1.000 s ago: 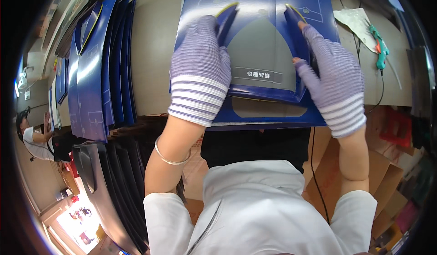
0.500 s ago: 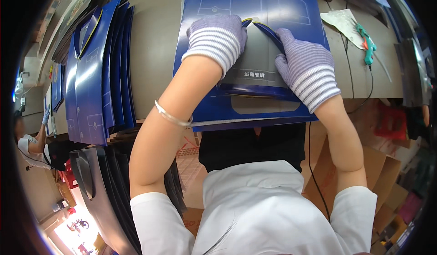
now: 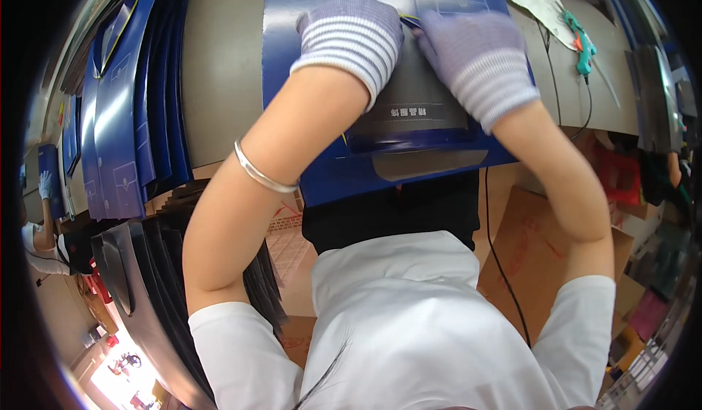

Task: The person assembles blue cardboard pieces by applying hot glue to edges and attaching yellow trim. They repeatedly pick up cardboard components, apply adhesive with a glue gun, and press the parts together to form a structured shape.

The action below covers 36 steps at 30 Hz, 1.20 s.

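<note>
In front of me lies a glossy blue cardboard bag (image 3: 329, 183) printed like a shirt, with a dark grey panel (image 3: 413, 88) at its middle. A yellow-edged collar flap (image 3: 411, 21) shows between my hands. My left hand (image 3: 349, 35), in a purple-grey striped knit glove, is curled over the collar's left side, its fingertips hidden. Closed at the flap's right end is my right hand (image 3: 475, 51), gloved alike and slightly blurred. A silver bangle (image 3: 262, 170) circles my left forearm.
Similar blue bags (image 3: 121, 132) stack at the left, with dark bags (image 3: 121, 271) below. A turquoise glue gun (image 3: 583, 48) lies by a white sheet (image 3: 540, 9) at right. Its black cord hangs off the table. A cardboard box (image 3: 530, 256) stands below; another person (image 3: 45, 242) is at far left.
My hands have come closer together at the collar, and the right hand has moved left and up. The long collar flap edges seen before are now mostly covered. The whole view has shifted slightly.
</note>
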Motion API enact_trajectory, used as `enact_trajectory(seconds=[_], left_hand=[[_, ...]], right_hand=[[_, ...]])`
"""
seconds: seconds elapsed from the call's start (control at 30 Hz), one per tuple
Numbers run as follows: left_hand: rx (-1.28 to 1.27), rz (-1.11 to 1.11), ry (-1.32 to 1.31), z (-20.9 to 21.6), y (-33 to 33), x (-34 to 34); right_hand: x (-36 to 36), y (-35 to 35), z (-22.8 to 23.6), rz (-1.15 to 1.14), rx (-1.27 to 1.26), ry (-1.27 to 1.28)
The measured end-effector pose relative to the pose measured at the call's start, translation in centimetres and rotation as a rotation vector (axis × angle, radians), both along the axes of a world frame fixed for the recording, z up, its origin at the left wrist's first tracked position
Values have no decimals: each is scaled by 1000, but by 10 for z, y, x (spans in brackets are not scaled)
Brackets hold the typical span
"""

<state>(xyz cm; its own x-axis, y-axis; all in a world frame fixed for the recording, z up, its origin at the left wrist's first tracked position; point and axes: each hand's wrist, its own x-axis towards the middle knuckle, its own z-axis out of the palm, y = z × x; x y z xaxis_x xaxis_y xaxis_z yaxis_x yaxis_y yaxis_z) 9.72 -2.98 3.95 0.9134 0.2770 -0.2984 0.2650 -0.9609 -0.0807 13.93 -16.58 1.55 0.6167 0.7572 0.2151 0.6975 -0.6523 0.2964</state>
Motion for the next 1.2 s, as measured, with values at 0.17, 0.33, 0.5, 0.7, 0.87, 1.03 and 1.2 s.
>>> enact_trajectory(seconds=[0.17,0.33,0.5,0.7,0.87,1.03,1.2], left_hand=[[22,-40,-79,-6,0,10],[-40,115,-246,-8,-9,-13],[-340,-204,-669,-16,7,-86],[-81,-40,-710,-34,-5,-96],[-125,-37,-643,-30,-11,-93],[-241,-28,-739,-27,-1,-105],[-460,83,-891,-37,-15,-105]], right_hand=[[30,25,-10,113,-36,48],[12,12,14,-108,63,280],[-27,-51,13,77,228,215],[-40,-48,5,-36,125,238],[-33,-48,5,-14,270,471],[30,-121,20,24,710,324],[159,-247,10,-855,304,292]])
